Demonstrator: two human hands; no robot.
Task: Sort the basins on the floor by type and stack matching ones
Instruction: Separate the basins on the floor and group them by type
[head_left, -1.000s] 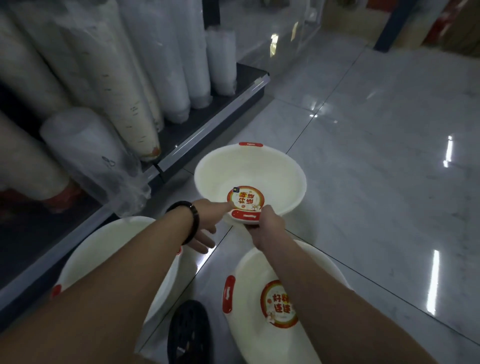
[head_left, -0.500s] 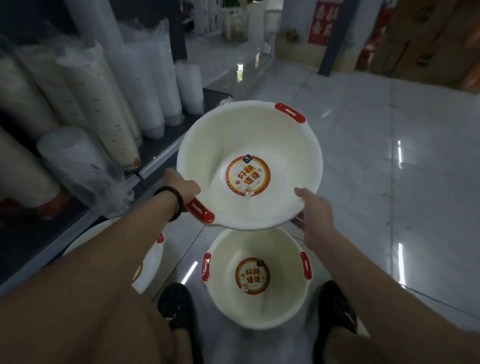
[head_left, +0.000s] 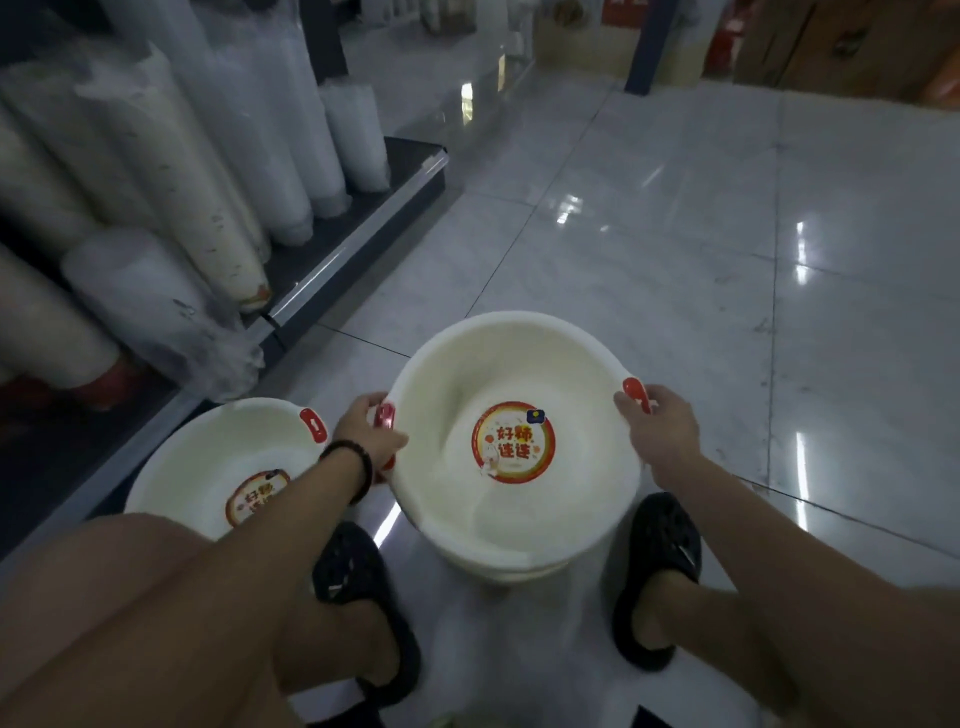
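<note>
Top basin (head_left: 514, 467) sits nested in a matching lower basin (head_left: 519, 576), of which only the near edge shows. The stack looks to rest on the floor (head_left: 675, 260) between the feet. L hand (head_left: 371, 436) & R hand (head_left: 657, 431) each grip a red handle, fingers (head_left: 662, 402) curled round it. Step in hand is prob. seating the stack: press both sides evenly, keep rims level so it doesn't jam crooked, then release. Third basin (head_left: 228, 467), same sticker, lies just left, near the shelf (head_left: 363, 234). It looks like a match, so likely next.
</note>
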